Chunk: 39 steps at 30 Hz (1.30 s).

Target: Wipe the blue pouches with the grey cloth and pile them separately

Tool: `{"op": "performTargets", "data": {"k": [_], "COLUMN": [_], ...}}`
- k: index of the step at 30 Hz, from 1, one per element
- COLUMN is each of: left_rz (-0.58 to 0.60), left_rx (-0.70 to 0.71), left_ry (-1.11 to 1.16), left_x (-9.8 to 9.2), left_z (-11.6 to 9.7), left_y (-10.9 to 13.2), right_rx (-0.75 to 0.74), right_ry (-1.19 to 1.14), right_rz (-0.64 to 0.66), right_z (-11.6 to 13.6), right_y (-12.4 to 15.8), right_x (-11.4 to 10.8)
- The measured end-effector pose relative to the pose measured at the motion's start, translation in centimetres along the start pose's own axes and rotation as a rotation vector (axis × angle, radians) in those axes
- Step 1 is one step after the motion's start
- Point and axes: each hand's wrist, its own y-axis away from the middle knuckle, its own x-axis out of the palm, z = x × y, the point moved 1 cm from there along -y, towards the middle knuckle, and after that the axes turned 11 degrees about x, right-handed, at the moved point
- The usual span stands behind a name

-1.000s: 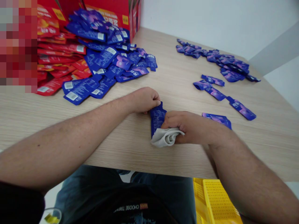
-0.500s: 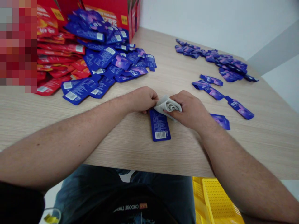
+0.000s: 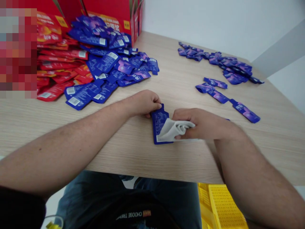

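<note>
Blue sachet (image 3: 158,121) flat on the bench (image 3: 133,151), top pinched in the left grip (image 3: 143,102); right grip (image 3: 203,124) (just beside) clenches a grey cloth (image 3: 172,129).

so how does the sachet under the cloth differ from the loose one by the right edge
The sachet under the cloth shows its text-printed back; the loose sachet shows a purple-patterned face. The left hand pins the first and the grey cloth in the right hand partly covers it; the loose sachet lies untouched, slanted. Both are blue, flat on the table.
</note>
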Motion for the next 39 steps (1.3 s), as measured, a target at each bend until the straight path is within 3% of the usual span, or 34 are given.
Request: {"op": "performTargets", "data": {"k": [5,8,12,17,21,25,29,35,39], "left_rz": [-0.161,-0.143,-0.326,-0.681,-1.049,-1.382,-1.478,-1.496,-1.487], "left_rx": [-0.153,-0.017,0.247,0.385,0.442,0.365,0.238,0.106,0.117], "left_ry": [0.402,0.394,0.279,0.344,0.351,0.388,0.575,0.857,1.000], "left_x": [-0.1,-0.8,-2.6,-5.5,-8.9,-12.4,-14.1,-14.2,-14.3], "left_z": [0.3,0.3,-0.5,0.0,2.1,4.1,5.3,6.3,6.3], "left_y": [0.2,0.3,0.6,0.3,-0.3,-0.2,-0.1,-0.5,-0.5], "right_rx": [0.237,0.291,0.338,0.377,0.404,0.387,0.346,0.296,0.309], "right_ry": [-0.216,-0.238,-0.242,-0.241,-0.228,-0.186,-0.138,-0.096,-0.085], "right_rz": [-0.575,-0.740,-0.741,-0.645,-0.607,-0.571,-0.531,-0.542,-0.525], "right_z": [-3.2,-4.9,-6.2,-5.8,-5.4,-5.2,-4.8,-3.9,-3.5], "right_y": [-0.7,-1.0,-1.4,-1.7,-1.7,-1.8,-1.9,-2.0,-1.9], "right_x": [-1.5,-1.7,-1.8,-1.6,-1.4,-1.2,-1.0,-0.9,-0.9]}}
